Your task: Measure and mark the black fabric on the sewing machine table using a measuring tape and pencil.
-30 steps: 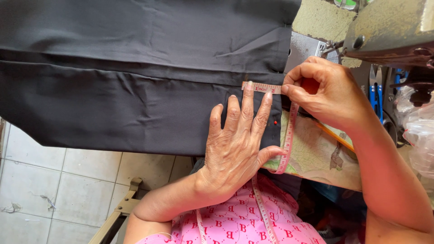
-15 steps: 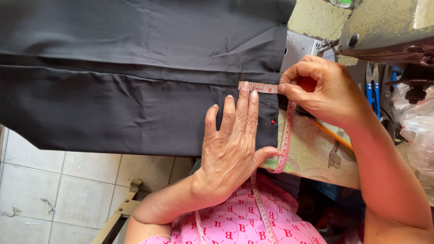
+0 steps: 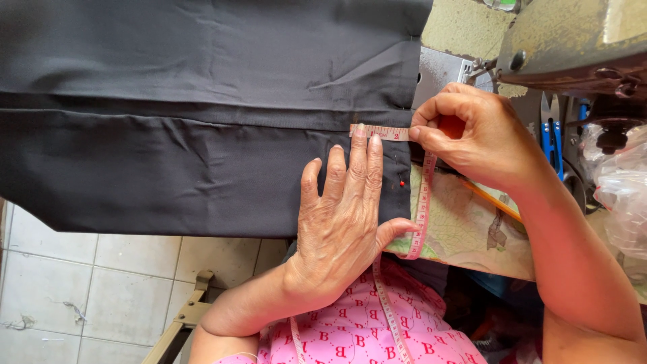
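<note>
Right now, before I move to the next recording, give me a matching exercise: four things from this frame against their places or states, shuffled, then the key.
Things:
1. left hand
2. right hand
3. red-headed pin
4. blue-handled scissors

Places or states:
A. stuck in the dark fabric near its edge
B. pinching the pink measuring tape
C. pressed flat on the fabric
D. lying beside the sewing machine

Pairs: 1-C, 2-B, 3-A, 4-D

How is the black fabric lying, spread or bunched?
Spread flat: the black fabric lies smooth under the left hand, with one long fold line running across it.
</note>
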